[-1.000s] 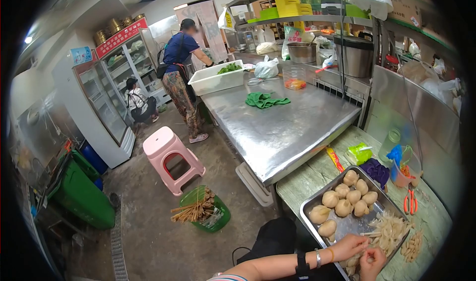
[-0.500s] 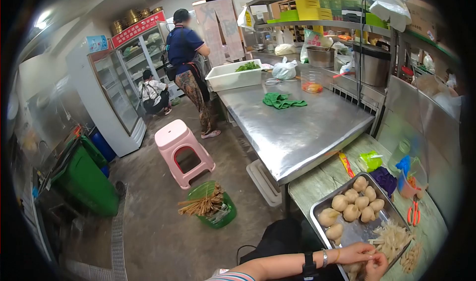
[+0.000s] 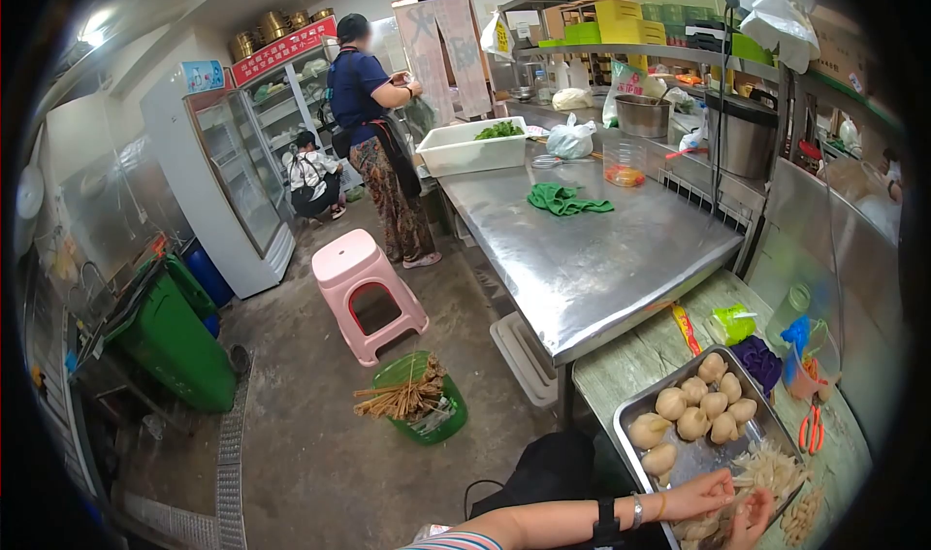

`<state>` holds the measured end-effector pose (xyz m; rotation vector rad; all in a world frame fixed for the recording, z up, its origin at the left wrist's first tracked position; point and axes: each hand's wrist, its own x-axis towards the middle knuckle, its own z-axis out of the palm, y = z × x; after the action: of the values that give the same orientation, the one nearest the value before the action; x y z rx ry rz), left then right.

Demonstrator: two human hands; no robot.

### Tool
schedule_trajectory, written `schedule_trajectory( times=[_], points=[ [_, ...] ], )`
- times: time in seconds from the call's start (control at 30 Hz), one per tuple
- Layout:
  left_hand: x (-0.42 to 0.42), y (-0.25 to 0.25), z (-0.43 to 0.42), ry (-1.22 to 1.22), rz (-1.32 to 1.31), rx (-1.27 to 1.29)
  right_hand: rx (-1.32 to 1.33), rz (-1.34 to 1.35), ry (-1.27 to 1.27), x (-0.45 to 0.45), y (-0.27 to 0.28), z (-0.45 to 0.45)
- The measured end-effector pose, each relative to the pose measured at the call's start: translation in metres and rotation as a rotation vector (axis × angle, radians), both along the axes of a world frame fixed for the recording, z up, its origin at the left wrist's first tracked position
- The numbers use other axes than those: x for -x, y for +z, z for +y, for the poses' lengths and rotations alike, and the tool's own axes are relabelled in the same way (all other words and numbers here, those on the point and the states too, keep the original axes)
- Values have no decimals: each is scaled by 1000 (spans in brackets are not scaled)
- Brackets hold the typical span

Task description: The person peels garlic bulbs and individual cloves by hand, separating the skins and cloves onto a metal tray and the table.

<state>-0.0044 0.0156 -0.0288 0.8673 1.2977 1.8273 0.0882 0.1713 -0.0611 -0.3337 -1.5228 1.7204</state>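
Note:
In the head view, my left hand [image 3: 705,495] reaches over the front of a metal tray [image 3: 626,416]. Its thumb and fingertips are pinched together; whatever is between them is too small to make out. Close beside it, my right hand [image 3: 753,519] is curled with fingers up, and its contents are hidden too. A heap of pale, thin pieces [image 3: 769,469] lies in the tray just beyond my fingers. More pale stuff under my hands is partly covered. Several tan, rounded lumps [image 3: 692,422] fill the tray's far side. Small pale bits [image 3: 801,517] lie on the table right of the tray.
Orange-handled scissors [image 3: 812,428], a purple cloth [image 3: 757,363] and a plastic cup [image 3: 807,380] sit beside the tray. A steel table [image 3: 592,259] adjoins. A pink stool [image 3: 367,293] and green bin of sticks [image 3: 427,424] stand left. One person [image 3: 364,113] stands, another [image 3: 312,181] crouches.
My hands have moved slightly apart above the tray. The standing person has raised their forearms, with something dark green now visible at their hands. The view has shifted a little.

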Motion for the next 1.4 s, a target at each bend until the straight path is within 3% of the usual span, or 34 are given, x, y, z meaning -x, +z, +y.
schedule_trajectory(
  times=[0.1, 0.2, 0.3, 0.4, 0.5, 0.63, 0.73, 0.8, 0.83, 0.9, 1.03, 1.13, 1.2, 1.23, 1.33, 1.4],
  points=[
    [-2, -24, 13, 90, 102, -98, -222, -192, 224, -5, -44, 26],
    [-3, -8, 5, 93, 87, -53, -156, -200, 286, -7, -66, 50],
    [-3, -8, 4, 117, 41, -87, -135, -332, 331, -8, -29, 23],
    [-2, -5, 2, 124, 71, -79, -121, -218, 338, -7, -46, 29],
    [-3, 0, 0, 106, 83, -95, -83, -316, 348, -10, -39, 31],
    [0, -2, 1, 87, 181, -76, -107, -240, 320, -9, -64, 47],
    [2, 9, -3, -16, 83, -23, -152, -198, 376, -9, -70, 54],
    [0, 17, -7, -85, -177, 37, -122, -190, 343, -9, -65, 49],
    [0, 10, -3, -85, -177, 37, -122, -190, 343, -10, -58, 45],
    [-3, -3, 6, 310, 351, -3, -63, -242, 377, -13, -42, 39],
    [-7, -3, 1, 317, 461, -17, -258, -196, 178, -8, -52, 34],
    [-2, 0, -1, 194, 431, 124, -437, -251, 143, -11, -41, 24],
    [3, -3, 3, -18, 168, 120, -444, -277, 179, -10, -48, 30],
    [4, -5, 3, -19, 168, 120, -445, -277, 178, -10, -50, 30],
    [4, 2, -1, -55, 215, 72, -359, -276, 163, -9, -55, 36],
    [2, 12, -6, -114, 56, 40, -207, -182, 181, -9, -55, 43]
  ],
)
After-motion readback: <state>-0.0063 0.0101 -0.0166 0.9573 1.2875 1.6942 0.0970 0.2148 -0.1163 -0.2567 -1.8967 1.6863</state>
